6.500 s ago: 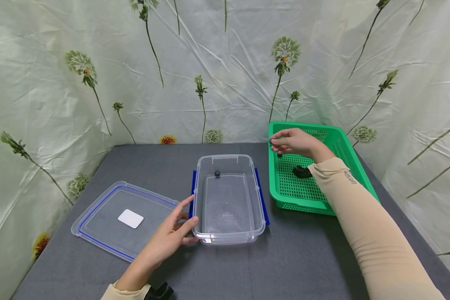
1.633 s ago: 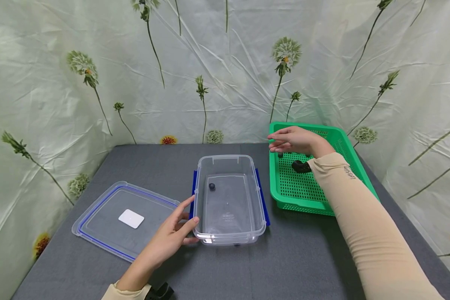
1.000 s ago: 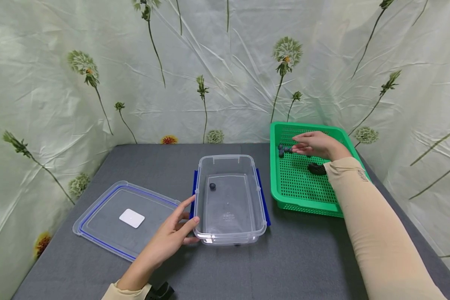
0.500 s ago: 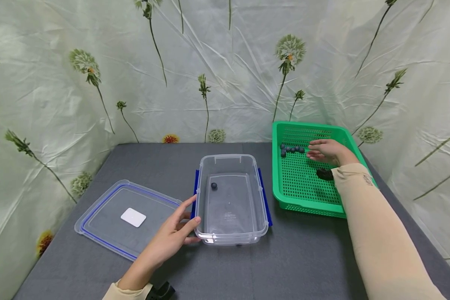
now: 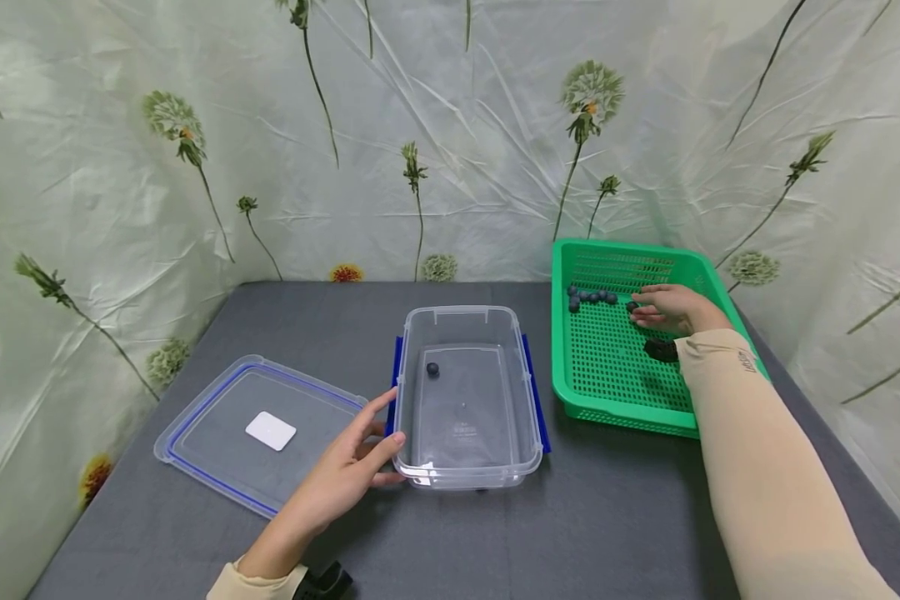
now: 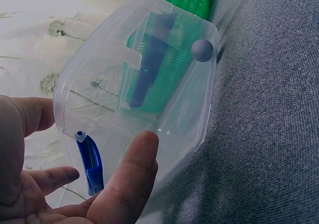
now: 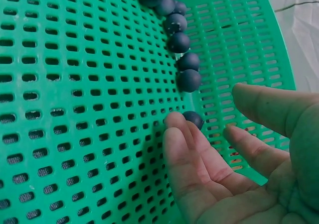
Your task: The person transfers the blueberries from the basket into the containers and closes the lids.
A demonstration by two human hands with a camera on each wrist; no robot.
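Observation:
My left hand (image 5: 345, 471) rests with spread, fairly straight fingers against the left side of a clear plastic food container (image 5: 465, 481). Its thumb lies at the near left corner, by a blue side clip (image 6: 92, 169). One blueberry (image 5: 432, 369) sits inside on the container's floor. My right hand (image 5: 671, 308) reaches down into a green perforated basket (image 5: 607, 412), fingers loosely spread. In the right wrist view its fingertips are right at a single blueberry (image 7: 193, 119), partly hidden behind them. Several more blueberries (image 7: 178, 42) lie in a line along the basket's wall.
A clear lid (image 5: 210, 467) with a blue seal and a white label (image 5: 271, 431) lies left of the container, partly behind my left hand. Grey cloth (image 5: 570, 533) covers the table. A flower-printed curtain (image 5: 487, 167) hangs behind and at both sides.
The blueberry in the container has come nearer from its far end. My right hand has shifted rightward and slightly nearer inside the basket, uncovering the row of blueberries. My left hand stays at the container.

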